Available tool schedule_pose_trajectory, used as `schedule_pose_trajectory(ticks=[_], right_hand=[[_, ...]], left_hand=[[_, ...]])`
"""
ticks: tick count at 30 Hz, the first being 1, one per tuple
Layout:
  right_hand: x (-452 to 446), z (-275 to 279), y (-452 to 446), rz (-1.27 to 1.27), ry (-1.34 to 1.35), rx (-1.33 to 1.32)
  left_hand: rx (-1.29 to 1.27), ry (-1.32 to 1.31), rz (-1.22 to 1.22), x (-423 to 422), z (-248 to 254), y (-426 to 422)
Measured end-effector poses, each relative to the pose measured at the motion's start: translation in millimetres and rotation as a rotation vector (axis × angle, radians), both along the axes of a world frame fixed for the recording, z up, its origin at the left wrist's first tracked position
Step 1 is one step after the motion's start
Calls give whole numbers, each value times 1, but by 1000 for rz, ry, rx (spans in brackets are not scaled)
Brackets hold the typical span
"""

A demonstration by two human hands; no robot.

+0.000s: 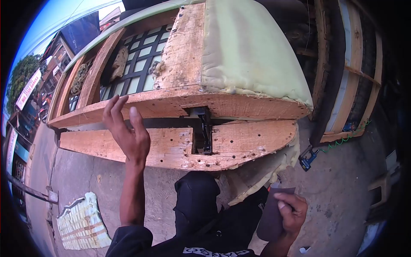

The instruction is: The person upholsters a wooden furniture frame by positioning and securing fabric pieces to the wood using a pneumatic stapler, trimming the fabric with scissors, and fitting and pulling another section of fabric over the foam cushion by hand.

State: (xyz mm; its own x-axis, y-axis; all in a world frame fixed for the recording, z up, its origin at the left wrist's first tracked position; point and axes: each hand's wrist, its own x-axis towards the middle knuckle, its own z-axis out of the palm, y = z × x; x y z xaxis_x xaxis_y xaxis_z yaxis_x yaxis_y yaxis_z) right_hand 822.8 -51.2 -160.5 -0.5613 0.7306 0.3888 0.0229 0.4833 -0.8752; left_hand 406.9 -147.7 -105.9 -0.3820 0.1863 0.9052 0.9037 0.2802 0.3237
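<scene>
My left hand [129,135] is raised with its fingers apart, in front of the lower edge of an upholstered seat frame [150,105] made of bare wood. It holds nothing; whether the fingertips touch the wood I cannot tell. A dark brown, curved flexible sheet [270,216] is pinched in my right hand [293,212], low at the right near my body. Its exact material is unclear. Pale green foam [252,47] covers the frame's right end. Below lies a second wooden board [128,143], joined by a black metal hinge [206,130].
A blue staple gun [307,159] with a green coiled hose [346,139] lies on the concrete at right. Another wooden frame [353,68] stands behind it. A torn foam piece with webbing [83,225] lies at lower left. A street with signs [29,89] runs along the left.
</scene>
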Motion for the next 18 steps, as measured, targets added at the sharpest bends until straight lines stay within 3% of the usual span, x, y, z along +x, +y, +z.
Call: schedule_pose_trajectory(ticks=[1,4,5,6,7,9,11,12,14,15,16,18], right_hand=[[-15,13,-12,89,61,-40],[-62,31,-27,292,204,-235],[-75,37,-31,287,195,-230],[-88,43,-36,312,310,-390],[-98,47,-38,336,425,-551],[-118,41,-32,283,365,-411],[-134,25,-20,194,240,-251],[-140,23,-12,202,230,-253],[-150,24,1,101,92,-223],[-154,32,2,16,21,-409],[-160,30,8,14,16,-407],[-173,16,27,-15,-53,-47]], left_hand=[[-15,-3,-218,27,-8,-11],[-238,-382,-1273,84,-43,-37],[-264,-375,-1511,95,-47,-36],[-324,-439,-1572,104,-46,-49],[-340,-448,-1477,104,-52,-60],[-352,-458,-1383,92,-60,-73],[-381,-963,-967,83,-71,-85],[-334,-599,-814,68,-63,-74],[-37,-923,-910,49,-50,-72],[15,-950,-899,39,-38,-69],[38,-913,-937,27,-28,-61],[37,-902,-1001,6,-16,-42]])
